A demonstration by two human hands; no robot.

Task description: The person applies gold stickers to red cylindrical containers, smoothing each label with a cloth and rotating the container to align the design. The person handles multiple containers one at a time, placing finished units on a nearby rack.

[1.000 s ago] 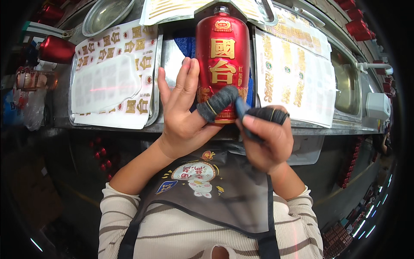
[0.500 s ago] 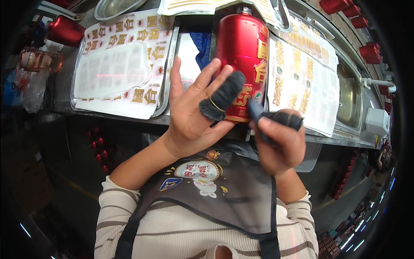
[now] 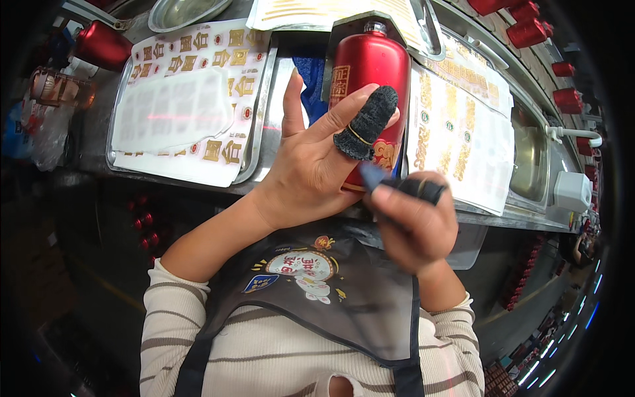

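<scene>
My L. hand, fingers splayed, lies across the lower half of a red bottle at ctr. of the bench, hiding part of its L. side & gold trim; where my thumb sits, can't tell. A dark knit sleeve, banded, covers one finger. My R. hand, motion-blurred, is curled tight around a blue-gray tool at the bottle's base; whether its tip touches isn't clear, & its other end is lost in my grip. Bottle lies neck away from me, a dark angular holder around its neck end, blue cloth peeking out to the L.

Bench's front edge runs beneath my wrists. A strip of shiny metal leaves some room btwn. bottle & raised rim of the L. tray; to the R., white sheets w/ gold designs come close to the bottle's side.

L. tray holds gold-&-red printed sheets, a paler pc. on top, markings too faint to read. Oval metal bowl, upper L., is cut off at top; metal sink, far R., has a white tap beside it. Clear jar, far L.: contents pinkish-orange, too blurry to ID.
</scene>
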